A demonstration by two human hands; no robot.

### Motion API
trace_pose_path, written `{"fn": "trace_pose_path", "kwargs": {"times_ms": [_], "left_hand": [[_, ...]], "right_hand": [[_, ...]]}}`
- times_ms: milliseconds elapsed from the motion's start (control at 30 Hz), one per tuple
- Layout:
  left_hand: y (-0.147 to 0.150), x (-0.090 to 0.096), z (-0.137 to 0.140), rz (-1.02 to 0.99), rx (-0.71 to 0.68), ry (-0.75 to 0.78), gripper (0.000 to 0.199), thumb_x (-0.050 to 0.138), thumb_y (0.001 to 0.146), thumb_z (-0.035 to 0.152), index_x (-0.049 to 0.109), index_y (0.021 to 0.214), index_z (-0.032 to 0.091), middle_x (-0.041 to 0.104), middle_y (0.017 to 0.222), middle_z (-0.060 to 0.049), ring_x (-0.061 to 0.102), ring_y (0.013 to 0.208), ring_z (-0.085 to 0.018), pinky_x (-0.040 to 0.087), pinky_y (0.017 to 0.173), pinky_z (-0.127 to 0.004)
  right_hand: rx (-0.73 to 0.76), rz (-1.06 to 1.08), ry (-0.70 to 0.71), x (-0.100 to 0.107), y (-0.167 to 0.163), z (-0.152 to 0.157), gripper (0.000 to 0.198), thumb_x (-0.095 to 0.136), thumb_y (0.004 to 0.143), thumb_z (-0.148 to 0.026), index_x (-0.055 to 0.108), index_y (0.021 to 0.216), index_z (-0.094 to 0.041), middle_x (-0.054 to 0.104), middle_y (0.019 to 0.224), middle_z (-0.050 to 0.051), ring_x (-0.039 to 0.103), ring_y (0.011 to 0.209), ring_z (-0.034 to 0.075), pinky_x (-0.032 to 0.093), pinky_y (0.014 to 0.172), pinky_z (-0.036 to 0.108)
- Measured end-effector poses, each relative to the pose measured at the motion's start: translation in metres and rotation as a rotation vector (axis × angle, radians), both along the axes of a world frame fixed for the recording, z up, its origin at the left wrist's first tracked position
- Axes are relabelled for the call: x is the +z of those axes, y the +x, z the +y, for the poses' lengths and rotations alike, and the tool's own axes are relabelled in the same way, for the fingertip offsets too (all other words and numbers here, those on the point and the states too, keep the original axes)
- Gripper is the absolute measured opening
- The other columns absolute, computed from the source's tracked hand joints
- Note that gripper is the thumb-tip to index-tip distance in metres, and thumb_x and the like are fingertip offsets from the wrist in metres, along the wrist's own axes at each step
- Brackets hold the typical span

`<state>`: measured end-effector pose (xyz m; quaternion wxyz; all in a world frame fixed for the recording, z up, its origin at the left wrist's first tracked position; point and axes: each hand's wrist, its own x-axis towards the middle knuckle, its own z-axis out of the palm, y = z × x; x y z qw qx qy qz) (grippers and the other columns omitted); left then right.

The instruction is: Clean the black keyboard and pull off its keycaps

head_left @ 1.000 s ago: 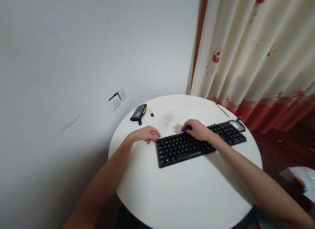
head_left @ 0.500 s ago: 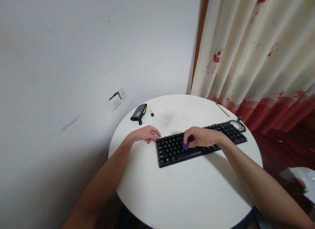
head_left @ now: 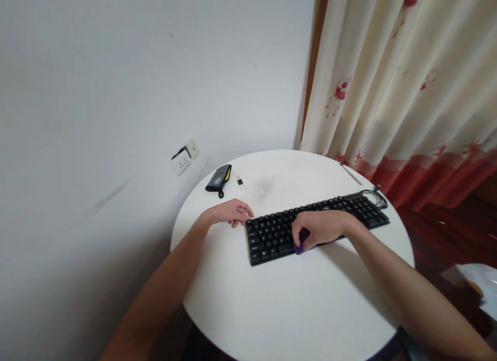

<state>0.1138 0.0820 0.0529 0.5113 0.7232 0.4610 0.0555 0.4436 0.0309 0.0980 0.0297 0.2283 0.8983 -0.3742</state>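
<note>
A black keyboard (head_left: 271,234) lies at a slant across the round white table (head_left: 248,309). At its far left corner, my left hand (head_left: 233,212) has its fingers bent around the edge. My right hand (head_left: 320,227) is closed on a crumpled purple cloth (head_left: 300,247), only part of which shows below the fingers. The cloth is at the near edge of the keyboard, around its middle, and the hand covers several keys there.
Behind my left hand lie a dark grey pouch (head_left: 219,178) with a loop and a small black-and-clear tool (head_left: 239,182). A thin pale stick (head_left: 351,173) rests by the table's far right rim. The coiled keyboard cable (head_left: 376,198) is at right. A wall socket (head_left: 180,162) is beyond.
My right hand has drawn the purple cloth toward me, from among the middle keys to the keyboard's near edge. My left hand stays at the corner.
</note>
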Motion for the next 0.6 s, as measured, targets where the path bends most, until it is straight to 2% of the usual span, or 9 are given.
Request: {"fn": "trace_pose_path", "kwargs": {"times_ms": [33,100,200,300,367,433,600], "left_hand": [[0.0,0.0,0.0,0.002,0.0,0.0,0.036,0.068,0.075,0.04,0.066,0.102,0.015,0.068,0.071,-0.003,0.054,0.048,-0.009,0.035,0.045,-0.02],[0.0,0.0,0.0,0.005,0.005,0.002,0.037,0.068,0.075,0.04,0.066,0.102,0.015,0.068,0.071,-0.003,0.054,0.047,-0.009,0.035,0.045,-0.02],[0.0,0.0,0.0,0.003,0.004,0.008,0.037,0.068,0.076,0.041,0.066,0.102,0.015,0.068,0.071,-0.003,0.054,0.047,-0.009,0.034,0.045,-0.02],[0.0,0.0,0.0,0.001,0.002,0.014,0.037,0.068,0.075,0.041,0.066,0.101,0.015,0.068,0.071,-0.003,0.054,0.047,-0.009,0.034,0.044,-0.02],[0.0,0.0,-0.001,0.0,0.006,0.017,0.037,0.069,0.075,0.041,0.066,0.101,0.016,0.068,0.071,-0.003,0.054,0.047,-0.009,0.034,0.044,-0.02],[0.001,0.001,-0.001,0.002,0.011,0.015,0.037,0.069,0.074,0.041,0.066,0.101,0.016,0.068,0.071,-0.002,0.054,0.047,-0.009,0.034,0.044,-0.02],[0.001,0.001,-0.001,0.01,0.015,-0.001,0.038,0.069,0.074,0.042,0.066,0.101,0.015,0.067,0.071,-0.003,0.054,0.048,-0.009,0.035,0.046,-0.02]], "right_hand": [[-0.011,0.0,-0.02,0.002,0.003,0.002,0.016,0.069,0.072,-0.02,0.074,0.087,-0.019,0.072,0.085,0.001,0.064,0.076,0.016,0.046,0.07,0.024],[-0.124,0.049,0.031,0.001,0.008,0.011,0.017,0.068,0.074,-0.02,0.074,0.089,-0.019,0.072,0.087,0.002,0.064,0.077,0.016,0.046,0.07,0.024],[-0.361,0.165,0.246,-0.008,0.011,0.031,0.016,0.063,0.077,-0.018,0.073,0.088,-0.018,0.072,0.089,0.004,0.063,0.081,0.018,0.046,0.076,0.027],[-0.468,0.188,0.396,-0.019,0.008,0.043,0.016,0.062,0.075,-0.013,0.072,0.087,-0.017,0.07,0.091,0.006,0.062,0.084,0.019,0.045,0.08,0.029],[-0.449,0.187,0.424,-0.023,0.003,0.042,0.019,0.061,0.075,-0.01,0.072,0.087,-0.017,0.07,0.092,0.006,0.062,0.086,0.019,0.045,0.082,0.029],[-0.366,0.181,0.393,-0.021,-0.001,0.033,0.021,0.06,0.074,-0.008,0.072,0.087,-0.018,0.07,0.093,0.005,0.062,0.087,0.019,0.045,0.082,0.029],[-0.066,0.062,0.1,-0.008,-0.003,0.004,0.017,0.065,0.072,-0.012,0.074,0.084,-0.02,0.072,0.087,0.002,0.064,0.08,0.016,0.046,0.074,0.024]]}}
